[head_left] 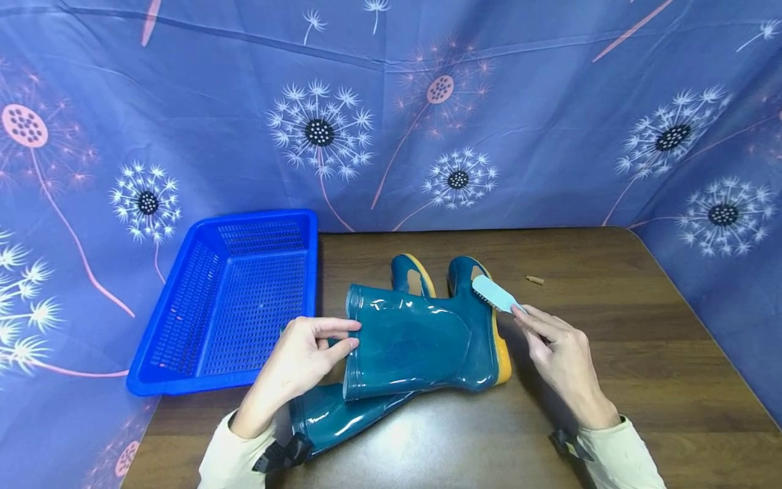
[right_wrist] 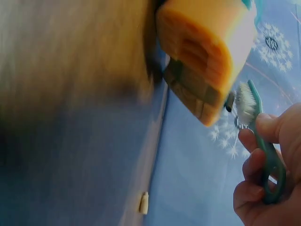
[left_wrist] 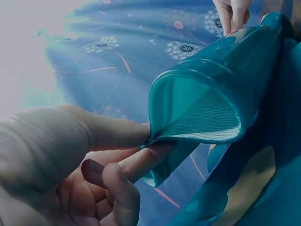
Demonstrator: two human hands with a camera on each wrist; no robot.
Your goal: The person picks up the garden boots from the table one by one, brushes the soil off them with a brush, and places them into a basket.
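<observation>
A teal rubber boot with a yellow sole lies on its side, its toe pointing away. My left hand pinches the rim of its shaft between thumb and fingers; the left wrist view shows the shaft opening and its textured lining. A second boot lies partly hidden beneath the first. In my right hand is a light blue scrub brush, held by the handle. Its bristles face the upper boot near the sole edge; whether they touch cannot be told. White bristles show in the right wrist view.
A blue plastic basket with slotted walls stands left of the boots. A small tan piece lies on the brown wooden table, right of the boot toes. Dandelion-patterned blue cloth hangs behind and along the sides.
</observation>
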